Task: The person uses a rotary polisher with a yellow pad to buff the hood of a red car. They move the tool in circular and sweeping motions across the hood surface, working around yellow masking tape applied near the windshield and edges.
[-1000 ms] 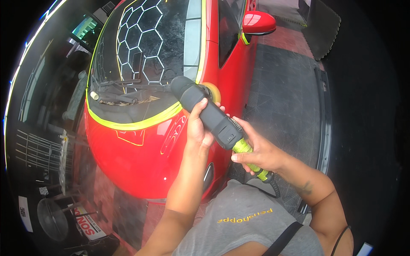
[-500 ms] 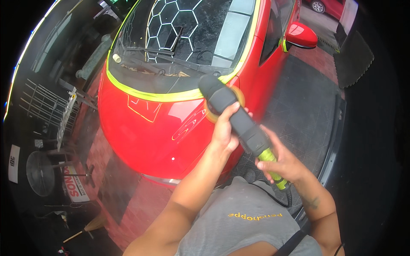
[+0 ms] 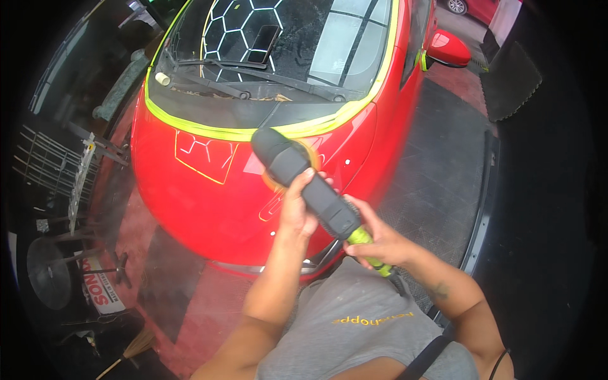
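A black car polisher (image 3: 316, 187) with a yellow-green grip is held in both my hands over the red hood (image 3: 196, 215). Closed around its body just behind the head is my left hand (image 3: 300, 206). My right hand (image 3: 380, 237) wraps the rear grip. The orange-yellow pad (image 3: 311, 152) shows partly from under the polisher head and appears to rest on the hood; its underside is hidden. Yellow-green masking tape (image 3: 209, 132) runs along the hood's back edge and up beside the windshield (image 3: 304, 44).
A phone (image 3: 263, 43) and a small pale roll (image 3: 163, 78) lie at the windshield. The red side mirror (image 3: 447, 49) sticks out at right. A round stool (image 3: 49, 272), a metal rack (image 3: 54, 161) and a broom (image 3: 136, 345) stand at left. A power cord hangs by my right side.
Both hands have moved the polisher left across the hood, away from its right rear corner. The view has shifted slightly too. My grip looks the same.
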`<move>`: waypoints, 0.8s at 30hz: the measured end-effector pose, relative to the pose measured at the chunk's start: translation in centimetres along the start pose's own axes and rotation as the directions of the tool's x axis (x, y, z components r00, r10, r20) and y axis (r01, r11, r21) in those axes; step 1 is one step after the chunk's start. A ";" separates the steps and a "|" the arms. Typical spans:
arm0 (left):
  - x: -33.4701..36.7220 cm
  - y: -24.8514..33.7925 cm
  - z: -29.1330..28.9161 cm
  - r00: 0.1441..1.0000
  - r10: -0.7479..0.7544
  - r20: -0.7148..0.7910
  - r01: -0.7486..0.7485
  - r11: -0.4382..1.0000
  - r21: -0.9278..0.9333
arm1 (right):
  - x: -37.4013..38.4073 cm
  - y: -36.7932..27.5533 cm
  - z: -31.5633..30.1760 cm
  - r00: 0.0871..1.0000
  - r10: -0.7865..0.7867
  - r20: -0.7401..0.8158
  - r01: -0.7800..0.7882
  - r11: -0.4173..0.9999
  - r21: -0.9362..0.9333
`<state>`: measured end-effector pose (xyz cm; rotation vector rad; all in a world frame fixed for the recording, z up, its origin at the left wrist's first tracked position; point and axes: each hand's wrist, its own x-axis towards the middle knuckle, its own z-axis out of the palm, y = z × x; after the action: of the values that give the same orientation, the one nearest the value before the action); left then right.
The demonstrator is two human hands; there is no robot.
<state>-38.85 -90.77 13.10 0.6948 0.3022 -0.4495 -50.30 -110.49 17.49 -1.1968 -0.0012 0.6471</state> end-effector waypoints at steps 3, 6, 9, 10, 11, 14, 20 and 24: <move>-0.6 1.8 -2.1 0.999 0.037 -0.026 -0.036 0.998 0.043 | 2.2 1.5 0.9 0.999 0.032 0.038 -0.031 0.999 -0.026; -0.8 1.5 -1.9 1.000 -0.013 -0.005 0.013 0.999 0.044 | 1.8 0.9 1.0 0.999 0.030 0.032 -0.028 0.998 -0.064; 0.1 -1.1 0.0 0.997 -0.065 0.047 0.064 0.998 0.013 | -1.3 -0.3 0.4 0.998 0.021 -0.063 -0.026 0.996 -0.080; 0.5 -2.2 1.2 0.994 -0.082 0.075 0.082 0.997 -0.003 | -2.6 -1.2 0.2 0.995 0.033 -0.092 -0.038 0.998 -0.053; 0.8 -3.2 2.5 0.990 -0.100 0.103 0.102 0.995 -0.015 | -3.9 -2.2 -0.1 0.993 0.026 -0.118 -0.033 0.998 -0.054; 1.2 -4.5 5.6 0.983 -0.118 0.139 0.124 0.992 -0.035 | -5.8 -3.7 -0.8 0.986 0.014 -0.167 -0.024 0.998 -0.059; 0.8 -2.1 1.8 0.992 -0.093 0.082 0.098 0.994 -0.048 | -2.7 -1.9 0.2 0.988 0.068 -0.138 -0.078 0.994 -0.071; 0.2 1.0 -2.8 0.999 0.012 0.048 -0.013 1.000 0.016 | 2.1 1.0 3.0 0.985 0.055 -0.166 -0.102 0.952 -0.290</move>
<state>-38.53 -88.23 11.55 0.7003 0.2495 -0.4567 -50.01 -106.72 17.05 -1.5441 0.0844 0.6358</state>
